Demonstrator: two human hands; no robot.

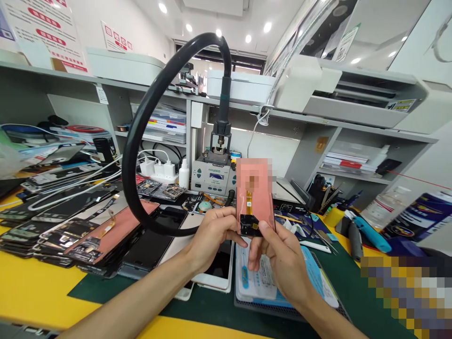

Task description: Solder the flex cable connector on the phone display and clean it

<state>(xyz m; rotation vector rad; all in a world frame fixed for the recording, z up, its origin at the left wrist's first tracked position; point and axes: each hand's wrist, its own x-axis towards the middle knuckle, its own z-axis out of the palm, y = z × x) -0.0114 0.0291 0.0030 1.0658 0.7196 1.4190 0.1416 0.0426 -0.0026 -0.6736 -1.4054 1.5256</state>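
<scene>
A phone screen panel point(259, 197) with a copper-pink back stands upright in front of me, held at its lower end. A yellow flex cable runs down its middle to a black strip at the bottom; its top is pixelated. My left hand point(217, 228) grips the lower left edge, with the fingers curled behind. At the lower right corner, my right hand point(278, 249) presses its thumb on the front. Below the hands lie a blue-and-white packet point(261, 278) and a white-framed phone point(217, 270).
Stacks of phone panels point(84, 226) cover the left side. A hot-air station point(212, 176) with a thick looping black hose point(132, 150) stands at the back. Tweezers, a blue tool point(370, 234) and a clear bottle point(383, 207) are on the right. Shelves carry a printer point(353, 94).
</scene>
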